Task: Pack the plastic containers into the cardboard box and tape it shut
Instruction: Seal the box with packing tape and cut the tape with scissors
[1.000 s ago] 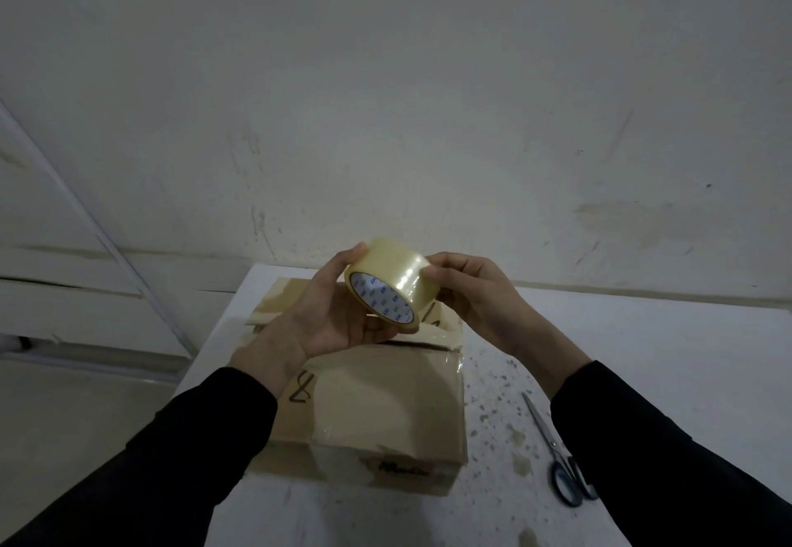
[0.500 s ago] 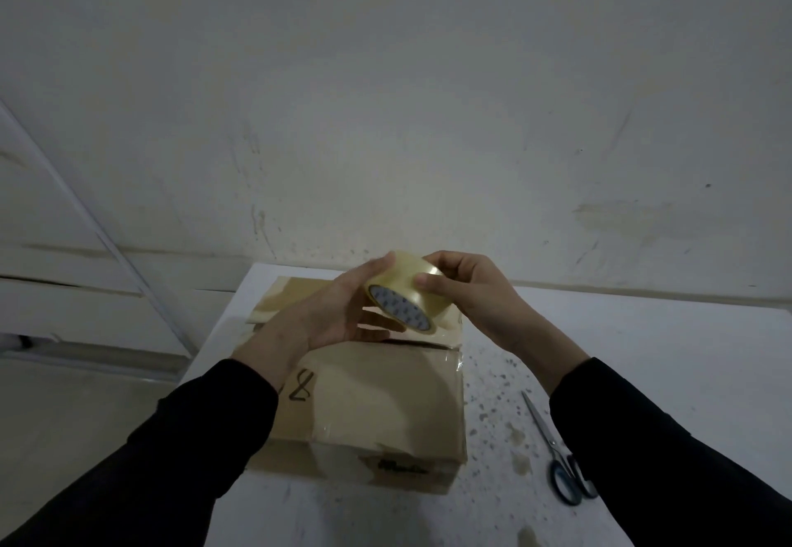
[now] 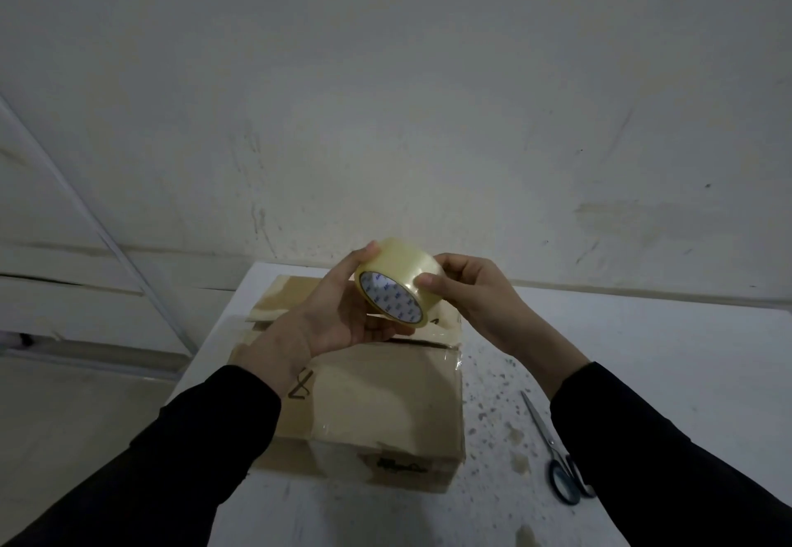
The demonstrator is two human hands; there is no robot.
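Both my hands grip the tape roll (image 3: 400,278) above the box (image 3: 377,401): left (image 3: 343,310) cups it, right (image 3: 467,293) pinches its rim. Scissors (image 3: 557,456) lie on the table (image 3: 643,341), right.

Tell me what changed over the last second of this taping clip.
The clear packing-tape roll was turned slightly between the left hand and right hand; the right thumb slid onto its outer band. Both hands still hold it above the brown cardboard box; box and dark-handled scissors have not moved.
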